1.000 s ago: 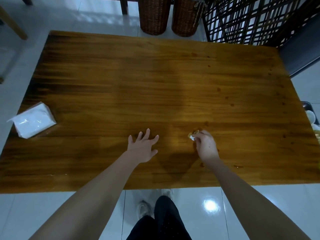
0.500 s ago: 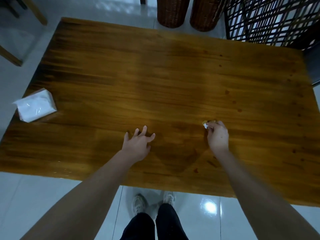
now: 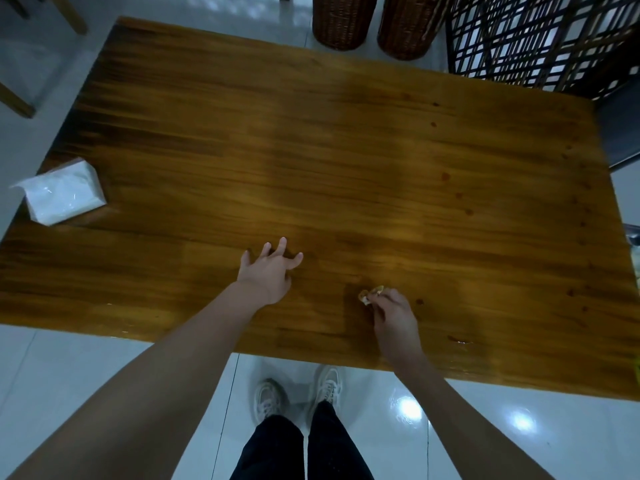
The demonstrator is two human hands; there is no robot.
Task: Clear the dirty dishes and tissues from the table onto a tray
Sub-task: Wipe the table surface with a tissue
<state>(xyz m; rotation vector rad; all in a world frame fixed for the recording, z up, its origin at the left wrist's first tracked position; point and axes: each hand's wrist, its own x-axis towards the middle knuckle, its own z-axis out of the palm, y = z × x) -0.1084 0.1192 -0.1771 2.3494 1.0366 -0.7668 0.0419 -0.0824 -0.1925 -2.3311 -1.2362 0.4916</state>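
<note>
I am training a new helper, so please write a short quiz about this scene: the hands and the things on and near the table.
1. True or false: the left hand grips the tissue pack.
2. Which hand pinches the crumpled scrap? A) the left B) the right hand C) both
3. Fill in: beyond the far edge of the table stand two wicker ____.

Key
1. False: it is spread open, well apart from the pack.
2. B
3. baskets
</note>
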